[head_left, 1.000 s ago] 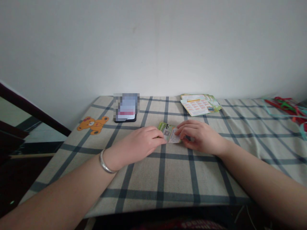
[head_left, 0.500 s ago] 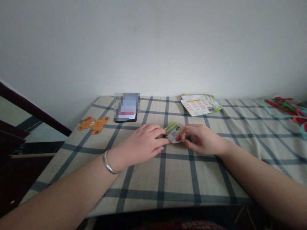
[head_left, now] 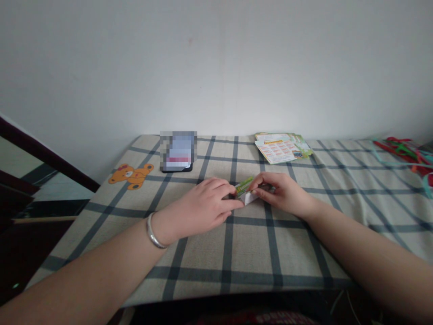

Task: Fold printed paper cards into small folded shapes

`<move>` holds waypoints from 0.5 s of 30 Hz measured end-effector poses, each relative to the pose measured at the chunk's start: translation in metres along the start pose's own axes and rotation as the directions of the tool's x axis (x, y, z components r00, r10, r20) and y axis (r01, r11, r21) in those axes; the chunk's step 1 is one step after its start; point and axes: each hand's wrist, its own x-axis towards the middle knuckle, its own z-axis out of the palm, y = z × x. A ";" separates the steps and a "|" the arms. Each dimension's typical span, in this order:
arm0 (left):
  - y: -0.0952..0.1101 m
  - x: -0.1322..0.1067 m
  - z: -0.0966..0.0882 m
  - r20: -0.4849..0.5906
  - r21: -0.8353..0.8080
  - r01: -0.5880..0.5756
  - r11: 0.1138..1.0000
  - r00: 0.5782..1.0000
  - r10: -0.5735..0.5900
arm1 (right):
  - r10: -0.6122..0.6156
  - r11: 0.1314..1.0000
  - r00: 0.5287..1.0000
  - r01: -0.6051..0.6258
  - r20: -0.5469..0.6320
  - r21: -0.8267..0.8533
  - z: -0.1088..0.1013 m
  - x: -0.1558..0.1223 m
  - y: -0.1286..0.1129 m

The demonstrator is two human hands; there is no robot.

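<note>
A small green-and-white printed paper (head_left: pixel 245 186) lies on the checked tablecloth (head_left: pixel 199 266) between my hands, partly folded so that a white flap shows at its near side. My left hand (head_left: pixel 211 201), with a silver bangle at the wrist, holds the paper's left edge down with its fingertips. From the other side, my right hand (head_left: pixel 279 192) pinches the flap between thumb and fingers. Fingers cover both ends of the paper.
Behind my left hand lies a phone (head_left: pixel 178 151), its screen partly pixelated. A pile of printed leaflets (head_left: pixel 279 151) rests near the wall. Red, green and pale blue strips (head_left: pixel 406 153) lie at the far right; a teddy bear picture (head_left: pixel 131 175) is on the left.
The paper's near part has been turned up, showing a white flap over the printed code. My right hand has shifted slightly left and up, and my left fingertips slightly right.
</note>
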 end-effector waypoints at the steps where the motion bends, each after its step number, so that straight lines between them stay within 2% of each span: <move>1: 0.000 0.000 0.000 0.000 0.004 -0.003 1.000 1.000 0.003 | 0.005 1.000 1.000 -0.005 -0.022 0.007 0.001 0.001 0.001; 6: 0.001 0.001 -0.002 -0.010 0.049 -0.028 0.998 1.000 0.029 | 0.009 1.000 0.997 -0.007 -0.082 0.020 0.007 0.006 0.006; 13: 0.001 0.000 -0.001 0.002 0.034 0.006 0.999 1.000 -0.006 | -0.084 0.995 0.981 0.072 -0.173 -0.073 0.013 0.009 0.006; 15: 0.001 0.000 -0.001 0.003 0.019 0.032 0.999 0.999 -0.033 | -0.161 0.977 0.978 0.137 -0.134 -0.166 0.010 0.009 0.005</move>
